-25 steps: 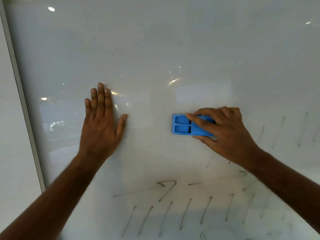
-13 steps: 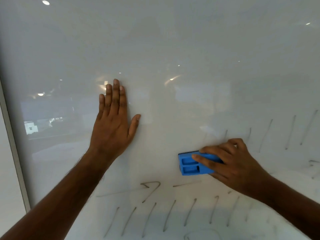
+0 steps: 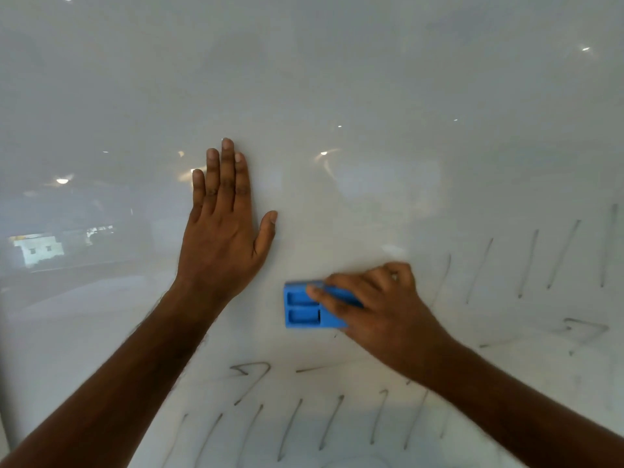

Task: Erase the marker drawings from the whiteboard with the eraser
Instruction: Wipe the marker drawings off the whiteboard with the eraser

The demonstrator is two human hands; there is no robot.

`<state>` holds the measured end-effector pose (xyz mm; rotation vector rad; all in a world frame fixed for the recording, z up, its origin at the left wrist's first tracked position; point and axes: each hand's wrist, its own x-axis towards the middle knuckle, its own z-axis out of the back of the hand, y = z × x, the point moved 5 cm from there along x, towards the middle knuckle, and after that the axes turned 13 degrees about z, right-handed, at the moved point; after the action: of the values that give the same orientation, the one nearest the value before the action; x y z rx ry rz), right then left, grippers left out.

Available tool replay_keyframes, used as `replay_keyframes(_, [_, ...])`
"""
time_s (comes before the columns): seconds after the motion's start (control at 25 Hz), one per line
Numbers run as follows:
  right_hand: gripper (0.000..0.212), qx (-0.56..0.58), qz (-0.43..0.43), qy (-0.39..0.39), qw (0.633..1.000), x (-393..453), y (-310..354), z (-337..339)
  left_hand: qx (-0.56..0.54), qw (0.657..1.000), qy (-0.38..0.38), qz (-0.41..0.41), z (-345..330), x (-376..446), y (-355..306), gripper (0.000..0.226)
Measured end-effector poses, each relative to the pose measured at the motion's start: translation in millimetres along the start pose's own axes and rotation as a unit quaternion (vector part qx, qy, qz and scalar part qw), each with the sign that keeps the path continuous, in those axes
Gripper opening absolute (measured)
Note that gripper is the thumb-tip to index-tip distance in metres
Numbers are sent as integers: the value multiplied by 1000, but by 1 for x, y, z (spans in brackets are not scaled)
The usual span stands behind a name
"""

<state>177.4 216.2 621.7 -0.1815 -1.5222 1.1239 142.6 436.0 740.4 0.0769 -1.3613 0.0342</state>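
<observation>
A glossy whiteboard (image 3: 337,79) fills the view. My left hand (image 3: 223,231) lies flat against it, fingers together and thumb out, holding nothing. My right hand (image 3: 381,309) grips a blue eraser (image 3: 304,309) and presses it on the board just right of and below my left hand. Dark slanted marker strokes (image 3: 290,427) run in a row along the bottom, with an arrow-like mark (image 3: 251,374) above them. More slanted strokes (image 3: 560,255) and a smudged arrow mark (image 3: 584,332) sit at the right.
The board's surface reflects ceiling lights (image 3: 62,180) and a window scene (image 3: 37,249) at the left. A sliver of the board's left edge (image 3: 2,434) shows at the bottom left corner.
My right hand carried the eraser down from the middle of the board and then left, closer to my left hand. The view shifted right, so the board's left frame has slid out of sight.
</observation>
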Motion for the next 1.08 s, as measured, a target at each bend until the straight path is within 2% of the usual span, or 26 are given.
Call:
replay_keyframes(0.16, [70,11,101,74,992,-41,23,-1,3,1000,5,5,1,-1,1,83])
replay_keyframes(0.24, [68,3,113,70,991,-53,9,5,1,1000,6,12,1,-3,-1,83])
replay_keyframes(0.36, [59,-22,69,25,997,-54,-37,19,4,1000,2,20,0,-7,-3,82])
replay_keyframes(0.48, [60,-45,13,14,999,-40,-83,33,6,1000,0,27,-2,-8,-7,82])
replay_keyframes(0.6, [61,-32,-29,-3,999,-28,-88,31,4,1000,-4,21,-4,-4,-18,81])
replay_keyframes(0.72, [58,-37,-1,6,999,-43,-61,23,2,1000,-12,9,-7,0,-32,80])
replay_keyframes(0.88, [64,-24,71,74,994,-98,-45,22,0,1000,-7,8,-8,0,-37,80])
replay_keyframes(1.08, [59,-28,10,30,999,-110,-96,44,0,1000,-4,20,-10,0,-39,82])
